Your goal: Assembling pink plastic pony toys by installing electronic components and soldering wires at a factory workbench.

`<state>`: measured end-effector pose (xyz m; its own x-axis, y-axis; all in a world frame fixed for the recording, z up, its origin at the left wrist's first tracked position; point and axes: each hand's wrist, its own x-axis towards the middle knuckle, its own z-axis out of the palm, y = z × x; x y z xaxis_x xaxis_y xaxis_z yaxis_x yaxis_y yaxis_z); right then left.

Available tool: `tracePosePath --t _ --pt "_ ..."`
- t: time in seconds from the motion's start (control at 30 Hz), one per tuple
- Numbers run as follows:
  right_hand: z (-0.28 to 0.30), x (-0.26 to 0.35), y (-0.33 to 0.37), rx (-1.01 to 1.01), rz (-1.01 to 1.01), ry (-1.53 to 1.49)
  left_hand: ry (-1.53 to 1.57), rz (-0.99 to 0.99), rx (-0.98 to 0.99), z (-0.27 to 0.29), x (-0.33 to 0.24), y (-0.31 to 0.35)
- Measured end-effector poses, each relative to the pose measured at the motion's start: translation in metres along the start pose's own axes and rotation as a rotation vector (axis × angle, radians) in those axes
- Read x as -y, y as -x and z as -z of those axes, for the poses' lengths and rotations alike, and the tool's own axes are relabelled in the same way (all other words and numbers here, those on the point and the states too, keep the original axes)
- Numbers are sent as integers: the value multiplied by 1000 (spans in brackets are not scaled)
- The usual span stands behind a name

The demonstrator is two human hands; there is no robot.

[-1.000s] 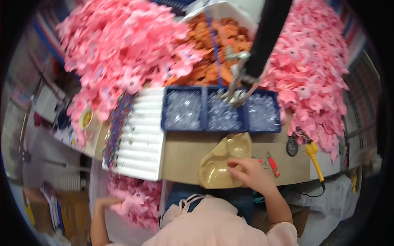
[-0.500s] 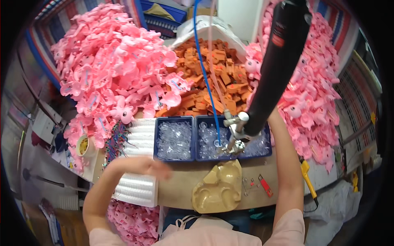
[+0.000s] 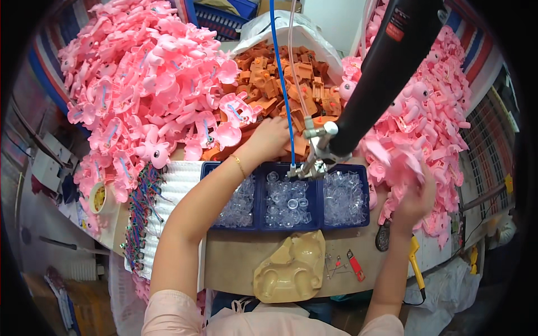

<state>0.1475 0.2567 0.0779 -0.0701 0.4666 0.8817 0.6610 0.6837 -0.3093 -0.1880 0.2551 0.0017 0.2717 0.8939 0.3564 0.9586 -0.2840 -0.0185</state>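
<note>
My left hand (image 3: 273, 137) reaches across the trays into the heap of orange plastic parts (image 3: 262, 75). Its fingertips are partly lost among the parts, so their grip cannot be made out. At the right, my right hand (image 3: 416, 203) is closed on a pink plastic animal shell (image 3: 400, 166), somewhat blurred, in front of the right-hand heap of pink shells (image 3: 440, 120). Blue trays (image 3: 260, 228) of clear plastic pieces sit below my left forearm. A tan moulded holder (image 3: 291, 269) with animal-shaped hollows rests near the table's front edge.
A black arm (image 3: 392, 73) with a metal clamp and blue hose (image 3: 283, 78) hangs over the trays. Another pink heap (image 3: 151, 73) rises at left, beside wired parts (image 3: 143, 207) on white foam (image 3: 182, 187). A red tool (image 3: 356, 265) and a yellow-handled tool (image 3: 414, 260) lie at right.
My left hand has gone from above the white foam up and right to the orange heap. My right hand, earlier hidden behind the black arm, now shows lower at right with a pink shell.
</note>
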Motion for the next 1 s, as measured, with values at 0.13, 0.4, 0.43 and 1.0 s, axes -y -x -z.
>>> tracePosePath --t 0.13,0.4,0.43,1.0 --pt "63 36 48 310 -544 -483 71 200 -282 18 5 24" --pt "49 78 137 928 -228 -350 1755 768 -288 88 -75 130" --pt "55 87 131 962 -125 -215 1824 788 -276 98 -86 148" --pt "59 114 141 946 -906 -1198 1837 886 -322 91 -237 219"
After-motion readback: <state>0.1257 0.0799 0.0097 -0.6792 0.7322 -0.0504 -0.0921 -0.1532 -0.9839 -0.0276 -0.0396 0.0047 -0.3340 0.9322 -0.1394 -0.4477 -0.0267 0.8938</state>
